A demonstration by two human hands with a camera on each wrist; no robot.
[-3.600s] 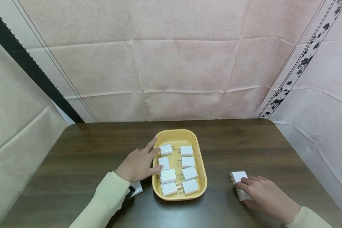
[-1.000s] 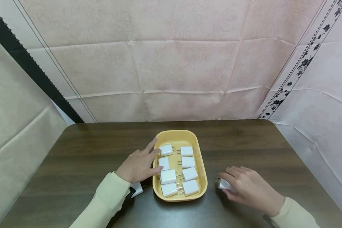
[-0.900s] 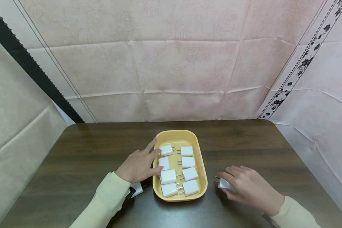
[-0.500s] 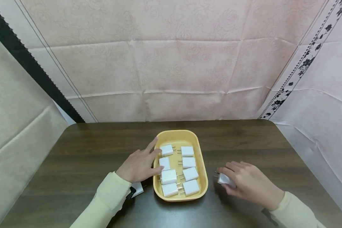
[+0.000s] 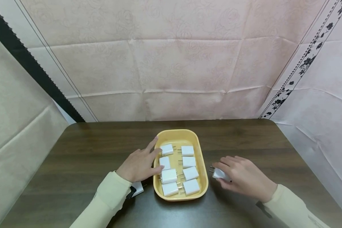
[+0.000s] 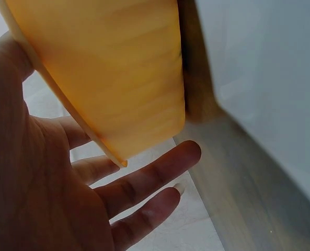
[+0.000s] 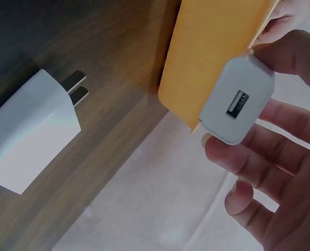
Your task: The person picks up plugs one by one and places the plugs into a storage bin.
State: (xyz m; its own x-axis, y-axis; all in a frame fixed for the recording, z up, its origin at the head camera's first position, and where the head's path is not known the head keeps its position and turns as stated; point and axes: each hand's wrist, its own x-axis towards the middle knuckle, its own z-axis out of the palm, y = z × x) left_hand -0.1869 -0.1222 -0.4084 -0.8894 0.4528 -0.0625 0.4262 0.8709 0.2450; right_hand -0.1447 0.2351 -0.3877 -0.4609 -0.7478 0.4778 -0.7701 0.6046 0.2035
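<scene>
My left hand (image 5: 139, 164) rests on the left side of a yellow tray (image 5: 185, 134), fingers spread, thumb and some fingertips over the rim. In the left wrist view its other fingers (image 6: 149, 183) extend outside the tray wall. My right hand (image 5: 242, 174) pinches a white USB charger (image 7: 238, 102) between thumb and fingers, right of the tray. Its USB port faces the right wrist camera; in the head view its prongs point left, towards the tray. Another white charger (image 7: 34, 125) lies on the table in the right wrist view, hidden in the head view.
In the tray, several white chargers (image 5: 187, 151) lie in two columns, prongs facing inward. A white charger (image 5: 137, 189) on the table is partly covered by the left wrist. The brown wooden table (image 5: 102, 139) ends at pale cloth (image 5: 185, 79) at the back.
My right hand first lay over two chargers at the right, then took hold of one and carried it left towards the tray. The left hand and the tray stay in place.
</scene>
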